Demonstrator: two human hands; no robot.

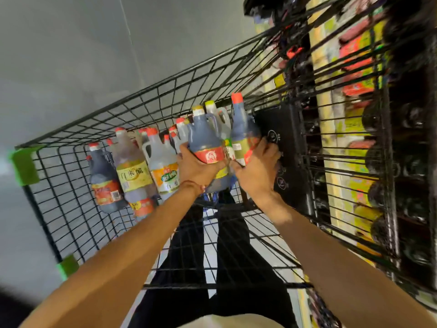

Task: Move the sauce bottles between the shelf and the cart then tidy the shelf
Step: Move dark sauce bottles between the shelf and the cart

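Left hand (198, 169) grips dark jug (203, 136), right hand (255, 171) red-capped bottle (241, 124), in cart (142, 90); grey floor (59, 55).

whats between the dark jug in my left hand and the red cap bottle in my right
A pale jug with a yellow-green cap, partly hidden behind the dark jug and the red-capped bottle, shown in the head view.

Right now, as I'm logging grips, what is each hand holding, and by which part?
Left hand grips the yellow-capped sauce jug low on its body, at the red label. Right hand grips the red-capped sauce bottle around its labelled lower body.
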